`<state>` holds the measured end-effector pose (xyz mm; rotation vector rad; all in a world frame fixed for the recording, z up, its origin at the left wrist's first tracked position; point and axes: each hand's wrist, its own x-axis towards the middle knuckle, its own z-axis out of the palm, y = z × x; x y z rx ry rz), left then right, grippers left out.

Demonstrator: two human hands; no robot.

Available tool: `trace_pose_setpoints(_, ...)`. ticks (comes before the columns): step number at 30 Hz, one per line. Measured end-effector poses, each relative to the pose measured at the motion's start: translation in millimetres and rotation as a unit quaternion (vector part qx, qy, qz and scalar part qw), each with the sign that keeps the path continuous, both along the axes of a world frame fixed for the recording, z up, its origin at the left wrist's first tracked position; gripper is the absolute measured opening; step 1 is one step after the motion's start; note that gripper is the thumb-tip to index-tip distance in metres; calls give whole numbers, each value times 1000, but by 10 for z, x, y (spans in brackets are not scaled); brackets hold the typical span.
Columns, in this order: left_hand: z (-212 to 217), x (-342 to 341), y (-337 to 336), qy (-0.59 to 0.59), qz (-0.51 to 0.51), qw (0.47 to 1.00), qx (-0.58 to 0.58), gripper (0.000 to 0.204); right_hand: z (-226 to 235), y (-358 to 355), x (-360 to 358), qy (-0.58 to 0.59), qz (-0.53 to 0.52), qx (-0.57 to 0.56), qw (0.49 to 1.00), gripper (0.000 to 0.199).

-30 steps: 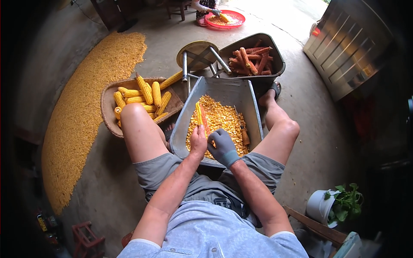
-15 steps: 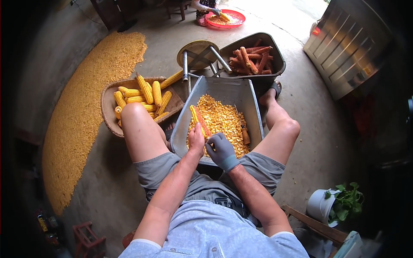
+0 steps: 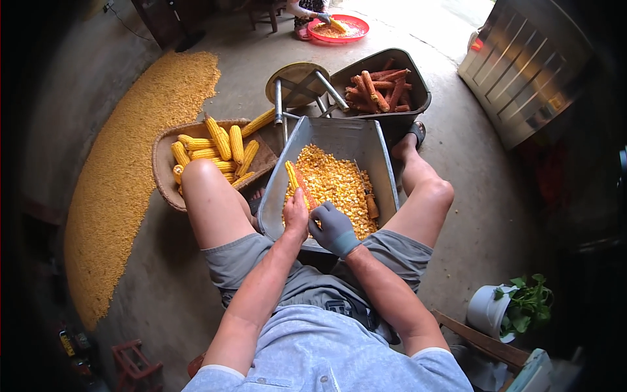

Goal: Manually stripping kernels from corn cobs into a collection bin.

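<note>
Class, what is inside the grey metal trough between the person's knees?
Loose yellow kernels fill the grey trough, plus a bare cob. Its bottom beneath them is hidden.

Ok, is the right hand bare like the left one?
No, the right hand wears a grey glove, while the left hand is bare and grips the corn cob over the metal trough.

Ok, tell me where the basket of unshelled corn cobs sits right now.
In the head view the basket of corn cobs sits on the floor at the person's left, beside the left knee and left of the grey kernel tray.
</note>
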<state>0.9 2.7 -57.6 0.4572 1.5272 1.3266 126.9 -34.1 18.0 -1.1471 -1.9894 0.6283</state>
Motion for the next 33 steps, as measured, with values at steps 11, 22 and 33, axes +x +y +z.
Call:
trace_pose_setpoints(11,411,221,-201,96,-255,955,116,51,-389,443,340,248,-203,-273,907,44)
trace_pose_setpoints(22,685,218,-344,175,-388,897,117,49,-211,432,312,186,-151,-241,941,45)
trace_pose_setpoints(33,806,136,-561,380,-340,855,98,34,85,730,523,29,-199,-208,957,59)
